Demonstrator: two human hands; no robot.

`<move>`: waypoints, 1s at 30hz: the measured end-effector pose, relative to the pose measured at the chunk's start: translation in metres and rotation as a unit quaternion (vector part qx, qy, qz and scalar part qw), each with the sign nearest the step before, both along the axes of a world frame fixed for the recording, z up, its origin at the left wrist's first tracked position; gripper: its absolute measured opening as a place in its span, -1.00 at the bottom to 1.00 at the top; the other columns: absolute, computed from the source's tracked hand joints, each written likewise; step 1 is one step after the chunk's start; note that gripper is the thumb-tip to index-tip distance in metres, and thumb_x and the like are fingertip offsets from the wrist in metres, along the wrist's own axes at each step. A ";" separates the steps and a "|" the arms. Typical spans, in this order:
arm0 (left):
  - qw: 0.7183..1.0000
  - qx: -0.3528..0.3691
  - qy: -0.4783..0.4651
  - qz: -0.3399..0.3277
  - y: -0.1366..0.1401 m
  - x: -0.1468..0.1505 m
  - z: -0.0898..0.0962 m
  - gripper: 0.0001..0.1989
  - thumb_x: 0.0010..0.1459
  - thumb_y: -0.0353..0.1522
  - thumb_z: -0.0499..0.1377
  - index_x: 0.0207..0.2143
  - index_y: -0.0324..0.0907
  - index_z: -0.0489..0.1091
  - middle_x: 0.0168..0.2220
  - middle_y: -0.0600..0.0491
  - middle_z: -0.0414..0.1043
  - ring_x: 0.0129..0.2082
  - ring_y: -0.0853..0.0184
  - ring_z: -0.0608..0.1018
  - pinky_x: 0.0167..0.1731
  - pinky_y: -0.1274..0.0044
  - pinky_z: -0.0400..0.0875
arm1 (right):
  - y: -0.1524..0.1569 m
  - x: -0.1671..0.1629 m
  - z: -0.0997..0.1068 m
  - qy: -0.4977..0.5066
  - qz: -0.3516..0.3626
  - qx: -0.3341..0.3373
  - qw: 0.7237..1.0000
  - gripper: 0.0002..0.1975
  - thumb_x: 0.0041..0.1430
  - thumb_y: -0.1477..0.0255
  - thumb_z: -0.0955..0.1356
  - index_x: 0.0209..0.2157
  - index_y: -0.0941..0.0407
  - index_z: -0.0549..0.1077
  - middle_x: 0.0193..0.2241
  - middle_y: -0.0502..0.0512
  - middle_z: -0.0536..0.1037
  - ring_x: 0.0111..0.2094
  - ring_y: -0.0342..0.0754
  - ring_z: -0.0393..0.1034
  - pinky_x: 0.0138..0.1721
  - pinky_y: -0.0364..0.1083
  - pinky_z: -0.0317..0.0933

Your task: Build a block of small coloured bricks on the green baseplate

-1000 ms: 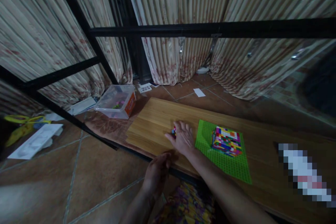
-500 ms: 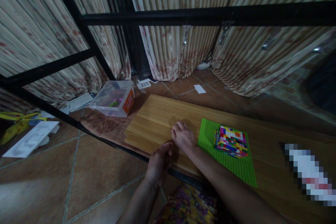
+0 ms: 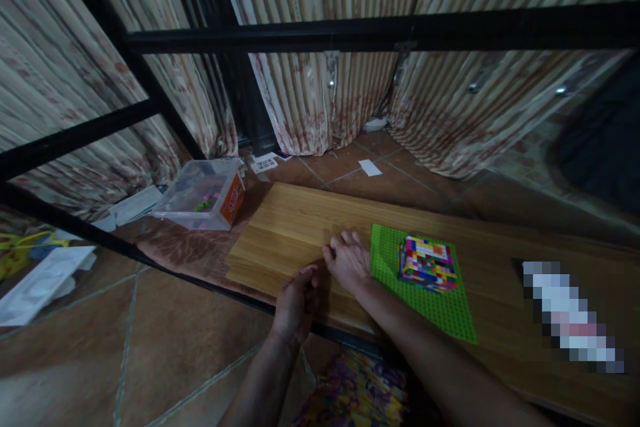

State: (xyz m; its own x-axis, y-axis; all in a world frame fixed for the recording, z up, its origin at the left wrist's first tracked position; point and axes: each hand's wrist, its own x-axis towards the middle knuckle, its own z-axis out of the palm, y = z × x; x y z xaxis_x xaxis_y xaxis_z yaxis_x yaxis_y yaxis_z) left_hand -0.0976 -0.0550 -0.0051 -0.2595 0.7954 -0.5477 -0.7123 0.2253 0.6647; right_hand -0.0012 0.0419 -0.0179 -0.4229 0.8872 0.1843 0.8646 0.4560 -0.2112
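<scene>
My right hand [image 3: 349, 260] rests palm down on the wooden board [image 3: 280, 227], its fingers bent a little and apart, with no object visible in it. Its wrist side lies beside the left edge of a green studded baseplate [image 3: 450, 320]. On that plate stands a low block build [image 3: 429, 265] of many-coloured toy bricks. Nearer to me, my left hand [image 3: 297, 303] is held at the board's front edge, fingers curled inward. Whatever those fingers may hold is hidden. The two hands are close together but apart.
A clear plastic bin [image 3: 200, 197] with a few green and pink pieces stands on a brown mat [image 3: 175, 247] at the left. A dark metal frame [image 3: 300, 33] crosses in front of curtains [image 3: 300, 100]. A blurred-out item [image 3: 570, 317] lies on the board's right.
The whole view has shifted slightly, so things appear farther left. Both hands stay in nearly the same place over the board; the brick build has not moved on its plate.
</scene>
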 end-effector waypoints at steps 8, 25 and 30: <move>0.999 0.021 -0.005 -0.026 0.014 0.011 -0.001 -0.71 -0.13 -0.32 0.27 -0.32 -0.27 0.37 -0.59 0.24 0.16 -0.73 0.66 0.03 -0.76 0.73 -0.17 | 0.004 -0.004 -0.003 -0.028 -0.016 -0.028 0.999 -0.64 0.30 0.31 0.09 -0.25 0.15 0.44 -0.24 0.21 0.45 -0.17 0.04 0.32 -0.17 -0.03 0.17; 1.000 0.019 -0.012 -0.011 0.022 0.009 -0.005 -0.72 -0.14 -0.39 0.27 -0.32 -0.28 0.36 -0.58 0.24 0.19 -0.73 0.67 0.05 -0.75 0.72 -0.16 | 0.010 0.003 0.007 -0.054 0.086 -0.028 0.994 -0.61 0.31 0.30 0.08 -0.26 0.15 0.46 -0.25 0.21 0.51 -0.16 0.05 0.38 -0.26 -0.07 0.24; 1.000 0.024 -0.015 -0.010 0.022 0.008 -0.004 -0.73 -0.14 -0.38 0.28 -0.34 -0.28 0.35 -0.59 0.25 0.18 -0.74 0.68 0.02 -0.76 0.72 -0.18 | 0.010 0.003 0.007 -0.055 0.110 -0.030 0.992 -0.62 0.30 0.25 0.12 -0.24 0.16 0.45 -0.25 0.24 0.52 -0.14 0.07 0.36 -0.22 -0.06 0.24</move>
